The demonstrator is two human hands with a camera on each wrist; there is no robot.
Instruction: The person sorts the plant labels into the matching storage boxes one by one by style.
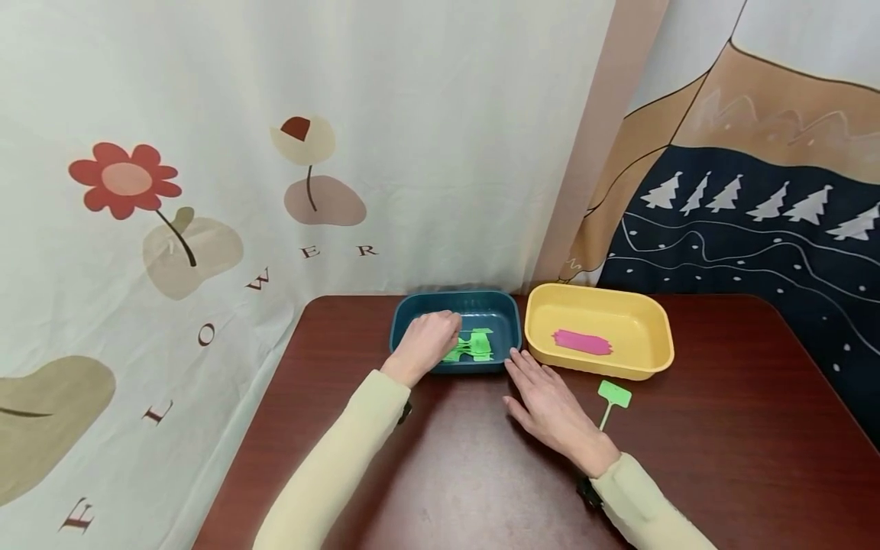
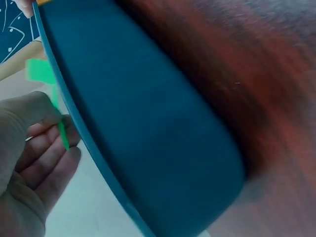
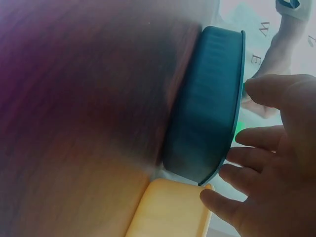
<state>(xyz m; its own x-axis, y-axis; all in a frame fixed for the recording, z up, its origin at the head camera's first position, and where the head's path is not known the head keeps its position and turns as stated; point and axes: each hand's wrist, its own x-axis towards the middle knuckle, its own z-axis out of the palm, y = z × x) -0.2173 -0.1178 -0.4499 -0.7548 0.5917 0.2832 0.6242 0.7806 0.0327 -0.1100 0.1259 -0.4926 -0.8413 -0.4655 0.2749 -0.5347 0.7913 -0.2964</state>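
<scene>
My left hand [image 1: 428, 342] reaches over the dark blue tray [image 1: 505, 327]. Between its thumb and fingers it pinches a green T-shaped plant label [image 2: 41, 71], seen by the tray's rim in the left wrist view. More green plant labels [image 1: 480, 345] lie in a loose pile inside that tray, partly hidden by the hand. My right hand [image 1: 553, 406] is spread with nearly straight fingers at the tray's front right corner, beside the yellow tray [image 1: 658, 340]. It holds nothing; whether its fingertips touch the rims, I cannot tell.
Inside the yellow tray lies a bundle of flat pink pieces [image 1: 581, 342]. A single green plant label [image 1: 614, 393] rests on the brown table [image 1: 742, 428], right of my right hand. A printed curtain [image 1: 440, 153] hangs behind the table's far edge.
</scene>
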